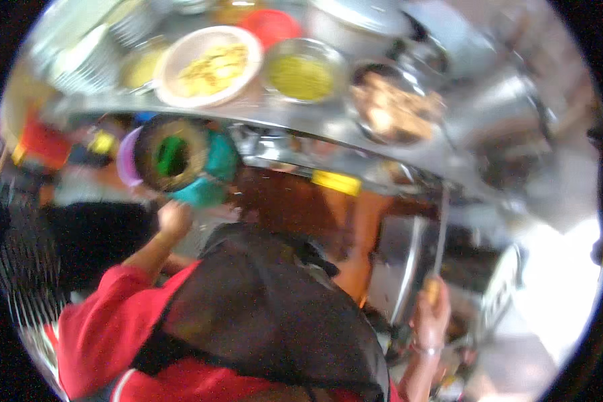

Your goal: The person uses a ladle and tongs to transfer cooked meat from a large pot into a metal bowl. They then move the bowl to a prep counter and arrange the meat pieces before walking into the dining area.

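At the lower right my right hand [432, 314] is closed around the handle of a long metal utensil [442, 226], whose shaft runs up towards the counter's edge; its far end is hard to make out. My left hand [176, 218] is left of my dark apron, just below a teal container [201, 193] and a dark round vessel with something green inside [171, 156]. Its fingers look curled, but blur hides whether they grip anything. On the steel counter [291, 118] stand a pale basin of yellowish food [168, 95], a metal bowl of yellow-green food [301, 78] and a pan of brownish food [397, 108].
Stacked bowls [88, 65] stand at the upper left, near a red plastic dish [271, 27]. A lidded pot [367, 15] is at the back. A large metal pot [507, 110] occupies the right. Under the counter's edge is a shelf with metalware [269, 145].
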### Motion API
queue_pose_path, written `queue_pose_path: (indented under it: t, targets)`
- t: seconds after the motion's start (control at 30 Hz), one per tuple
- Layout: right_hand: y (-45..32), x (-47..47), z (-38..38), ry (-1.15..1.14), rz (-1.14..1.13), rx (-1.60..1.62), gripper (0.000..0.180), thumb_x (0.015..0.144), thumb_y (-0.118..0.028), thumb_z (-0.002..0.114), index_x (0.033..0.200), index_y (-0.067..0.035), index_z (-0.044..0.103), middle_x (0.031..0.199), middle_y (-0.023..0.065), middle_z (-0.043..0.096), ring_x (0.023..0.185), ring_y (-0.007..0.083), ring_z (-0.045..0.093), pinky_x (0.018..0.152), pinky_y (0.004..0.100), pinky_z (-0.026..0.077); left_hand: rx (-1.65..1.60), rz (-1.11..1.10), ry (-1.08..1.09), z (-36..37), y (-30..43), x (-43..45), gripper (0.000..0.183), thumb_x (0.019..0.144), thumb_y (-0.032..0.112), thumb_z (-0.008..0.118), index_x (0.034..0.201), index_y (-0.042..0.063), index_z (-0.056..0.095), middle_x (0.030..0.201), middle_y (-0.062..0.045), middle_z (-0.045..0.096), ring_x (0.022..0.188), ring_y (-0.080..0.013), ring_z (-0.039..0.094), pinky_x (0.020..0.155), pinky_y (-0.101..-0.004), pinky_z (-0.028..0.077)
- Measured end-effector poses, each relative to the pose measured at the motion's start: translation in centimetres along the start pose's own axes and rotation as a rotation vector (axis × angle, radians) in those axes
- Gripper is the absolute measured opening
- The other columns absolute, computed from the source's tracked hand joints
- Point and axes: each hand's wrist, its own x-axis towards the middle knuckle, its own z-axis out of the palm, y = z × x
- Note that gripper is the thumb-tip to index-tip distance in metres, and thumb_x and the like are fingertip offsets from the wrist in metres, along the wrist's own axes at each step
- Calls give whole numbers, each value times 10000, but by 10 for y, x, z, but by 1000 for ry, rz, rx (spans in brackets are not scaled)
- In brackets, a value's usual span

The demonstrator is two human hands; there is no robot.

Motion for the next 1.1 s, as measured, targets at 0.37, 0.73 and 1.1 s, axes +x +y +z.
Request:
queue_pose_path:
  t: [0.37, 0.73, 1.1]
  targets:
    - [24, 9, 15, -113, -64, 100, 373, 902, -128, 488, 1266, -55, 441, 593, -16, 425, 399, 54, 371, 339, 174, 304, -270, 105, 159, -66, 119, 27, 134, 762, 271, 649, 791, 150, 601, 798, -40, 592, 820, -247, 558, 731, -377, 380]
    - [85, 28, 22, 102, -247, 208, 442, 824, -12, 570, 1252, -53, 469, 932, 54, 555, 780, 137, 514, 713, 257, 448, -309, 818, 753, -245, 386, 221, 281, 778, 319, 637, 957, 103, 616, 907, -85, 612, 922, -277, 563, 767, -430, 442]
    - [139, -49, 20, 401, -98, 378, 509, 846, -94, 599, 1301, -11, 389, 972, 45, 536, 714, 94, 504, 638, 220, 429, 254, 632, 137, -255, 542, 288, 502, 661, 360, 704, 1093, 114, 642, 1113, -87, 632, 1091, -245, 554, 973, -455, 326]
